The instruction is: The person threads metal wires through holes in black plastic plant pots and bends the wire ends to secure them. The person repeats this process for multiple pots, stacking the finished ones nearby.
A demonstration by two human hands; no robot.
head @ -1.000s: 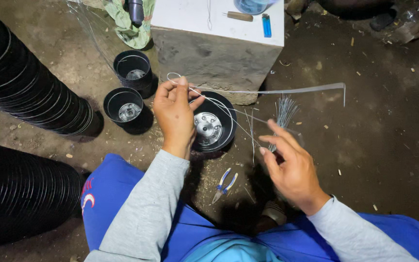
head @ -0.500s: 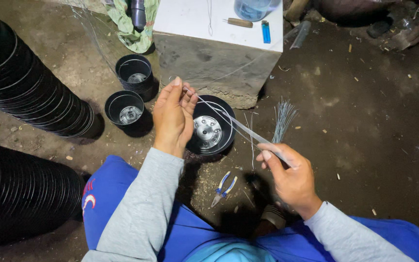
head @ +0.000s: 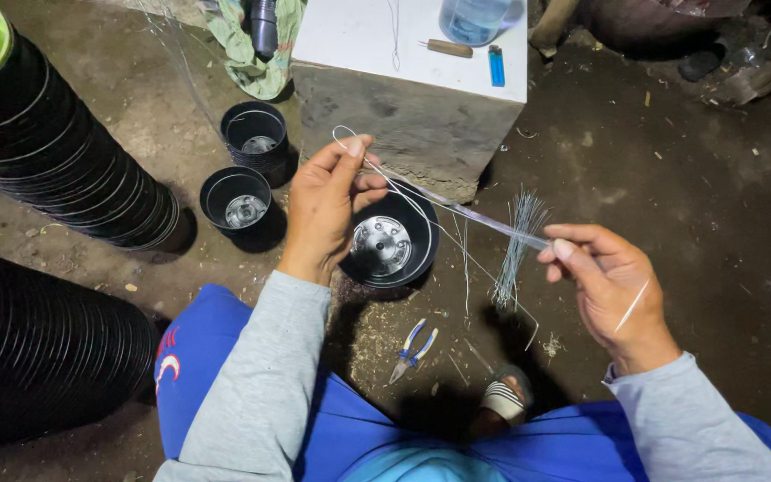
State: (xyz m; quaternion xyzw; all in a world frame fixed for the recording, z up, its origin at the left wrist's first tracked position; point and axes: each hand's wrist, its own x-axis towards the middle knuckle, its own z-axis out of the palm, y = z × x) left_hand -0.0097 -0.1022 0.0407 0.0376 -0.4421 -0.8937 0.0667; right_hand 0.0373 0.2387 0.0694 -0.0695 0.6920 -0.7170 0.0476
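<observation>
My left hand [head: 327, 201] pinches one end of the wire [head: 457, 210], my right hand [head: 609, 290] pinches the other, and it stretches taut above the black pot [head: 390, 241] on the floor. I judge a slack pinch could let the springy wire whip free.

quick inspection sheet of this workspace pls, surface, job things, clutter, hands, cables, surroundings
surface: dirt floor, scattered debris
job's things: thin wire stretched between both hands; black pot below; wire bundle
clutter: pliers, two small pots, lighter
grippers: left hand pinching the wire loop; right hand pinching the other end
cables: nothing seen
surroundings: pot stacks, white block, green cloth
</observation>
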